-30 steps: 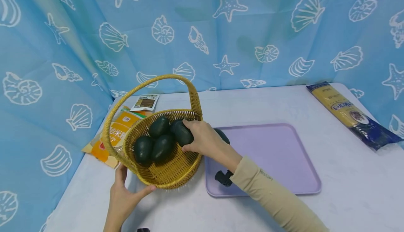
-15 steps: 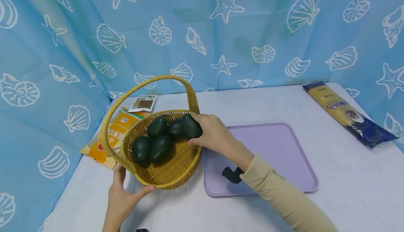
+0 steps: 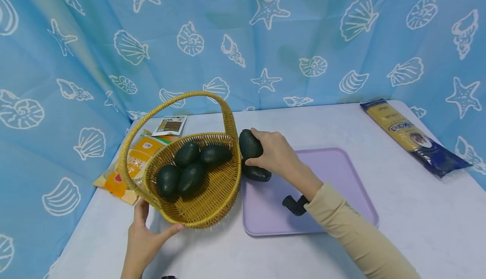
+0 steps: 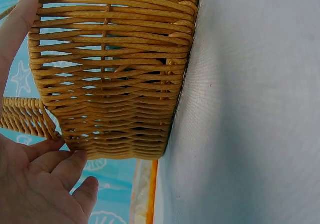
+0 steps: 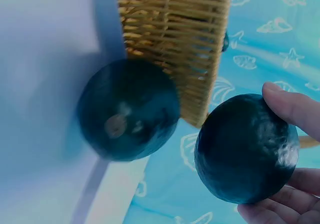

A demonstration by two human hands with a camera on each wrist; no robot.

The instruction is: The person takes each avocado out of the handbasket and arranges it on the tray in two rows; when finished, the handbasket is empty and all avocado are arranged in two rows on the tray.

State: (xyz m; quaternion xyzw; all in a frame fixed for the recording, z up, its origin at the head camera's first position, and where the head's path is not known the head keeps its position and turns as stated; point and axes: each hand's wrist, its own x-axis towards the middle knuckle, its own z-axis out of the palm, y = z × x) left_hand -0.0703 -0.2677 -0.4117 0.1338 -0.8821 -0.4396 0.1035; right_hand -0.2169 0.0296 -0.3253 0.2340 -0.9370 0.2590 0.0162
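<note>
My right hand [image 3: 279, 154] holds a dark green avocado [image 3: 250, 144] between thumb and fingers, just outside the right rim of a yellow wicker basket [image 3: 212, 218]. Below it, a second avocado [image 3: 257, 173] lies on the purple tray [image 3: 341, 224] beside the basket; the right wrist view shows this lower avocado [image 5: 125, 114] near the basket wall [image 5: 165, 33]. Several avocados [image 3: 191, 180] sit inside the basket. My left hand [image 3: 143, 239] grips the basket's near left side, thumb along the rim, fingers against the woven wall [image 4: 115, 83] near the handle base.
Orange food packages [image 3: 133, 165] and a small white-and-brown packet [image 3: 169, 125] lie behind and left of the basket. A blue-and-yellow bag [image 3: 414, 137] lies at the far right. The basket's handle [image 3: 171, 99] arches upward. A blue shell-print curtain [image 3: 288, 38] hangs behind the table.
My right hand has lifted an avocado out of the basket and carried it right, over the rim. The left hand stays on the basket. The head view has shifted slightly.
</note>
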